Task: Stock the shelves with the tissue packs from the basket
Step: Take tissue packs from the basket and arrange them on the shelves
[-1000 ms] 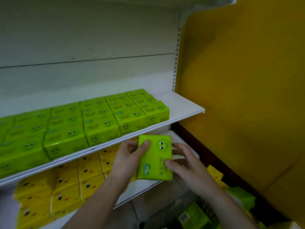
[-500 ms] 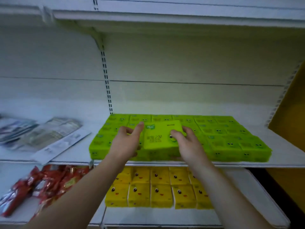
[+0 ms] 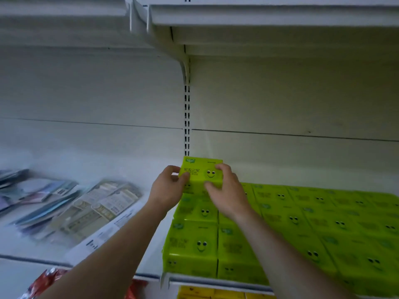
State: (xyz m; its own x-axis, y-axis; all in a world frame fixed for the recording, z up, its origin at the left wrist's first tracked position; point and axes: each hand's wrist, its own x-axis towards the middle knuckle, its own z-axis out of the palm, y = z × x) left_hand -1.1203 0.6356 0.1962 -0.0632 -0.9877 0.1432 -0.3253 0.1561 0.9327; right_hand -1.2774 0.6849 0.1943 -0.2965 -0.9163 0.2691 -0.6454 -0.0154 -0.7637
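A green tissue pack [image 3: 199, 170] with a smiley face sits at the back left corner of the green layer, on top of other packs. My left hand [image 3: 167, 190] grips its left end and my right hand [image 3: 226, 193] holds its right side and front. Several more green tissue packs [image 3: 302, 223] lie flat in rows on the white shelf [image 3: 216, 281]. The basket is out of view.
Flat printed packets [image 3: 92, 210] lie on the shelf to the left. Red packets [image 3: 47, 281] and yellow tissue packs [image 3: 211, 294] show on the shelf below. An upper shelf [image 3: 259, 16] hangs overhead, with a slotted upright [image 3: 187, 117] behind the held pack.
Both hands have carried the green pack from the front of the shelf up and back to the rear left corner, onto the stacked layer. My view has moved closer and upward.
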